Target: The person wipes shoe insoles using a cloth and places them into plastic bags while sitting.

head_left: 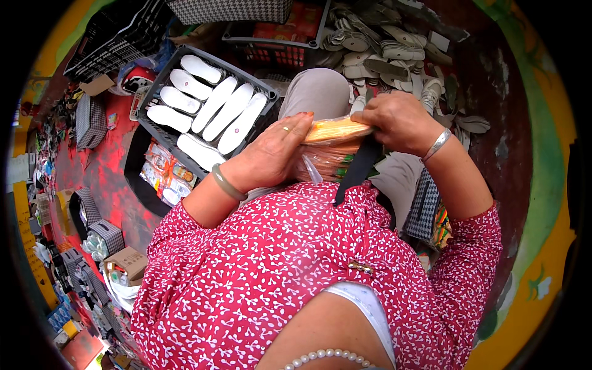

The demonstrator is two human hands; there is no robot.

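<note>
Above my lap, both hands are on a clear plastic packet (pixel 336 131) with a yellow-orange, ridged-looking layer on top and darker orange below. Whatever is inside is hard to identify through the shiny wrap. My left hand (pixel 271 154) grips the packet's left side, its fingers pressed together along the edge. At the right end my right hand (pixel 401 123) is closed, thumb and fingers pinching the packet's upper corner. A black strap (pixel 357 166) hangs just below the right hand, running down to my red patterned top.
A dark plastic crate (pixel 271 102) at the upper left carries several white insoles (pixel 219 105). Many loose shoes and soles (pixel 401 52) are piled at the upper right. A checkered basket (pixel 425 203) stands by my right leg. Boxes and goods crowd the left.
</note>
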